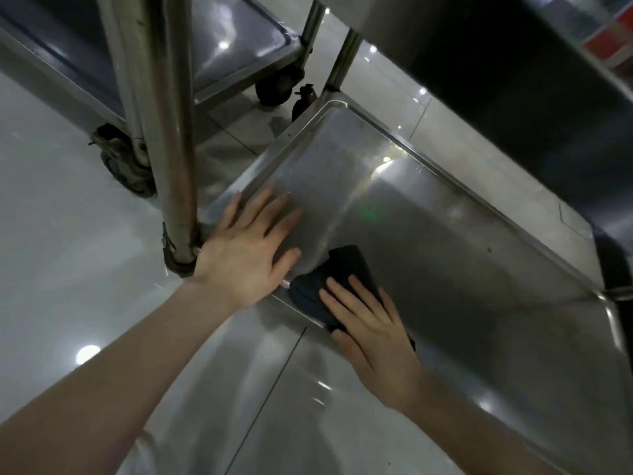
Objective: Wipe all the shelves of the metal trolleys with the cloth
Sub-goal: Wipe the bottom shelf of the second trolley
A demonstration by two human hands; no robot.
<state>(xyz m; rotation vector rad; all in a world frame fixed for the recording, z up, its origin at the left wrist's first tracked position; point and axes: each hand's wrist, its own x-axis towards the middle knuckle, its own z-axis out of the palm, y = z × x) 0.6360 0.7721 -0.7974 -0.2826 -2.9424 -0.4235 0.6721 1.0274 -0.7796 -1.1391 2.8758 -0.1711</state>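
My left grip [239,255] lies flat on the lowest brushed-steel shelf of the metal trolley [445,252], fingers straight and spread apart, holding nothing, the heel of the palm over the shelf's raised rim just beside the scuffed round steel corner post [174,132]. My right grip [373,337] presses down on the dark navy wiping cloth [346,265], fingers straight on top of it rather than curled round it. The cloth sits bunched at the near rim of that shelf, partly on the rim and partly on the flat steel, between my two grips. Much of the cloth is hidden under my palm, so I cannot tell how it is folded; a dark sliver of it shows past the far side of my hand. The dark underside of the trolley's upper shelf [496,80] cuts across the top right and covers the far end of the lower shelf. A second steel trolley [233,39] stands close behind the post, cropped by the top edge, with a worn black castor wheel [126,166] on the glossy grey tiled floor [51,234]. A small black shape near my shelf's far corner is too dim to make out. A blurred red-and-white object [613,46] in the upper right corner is cut off.
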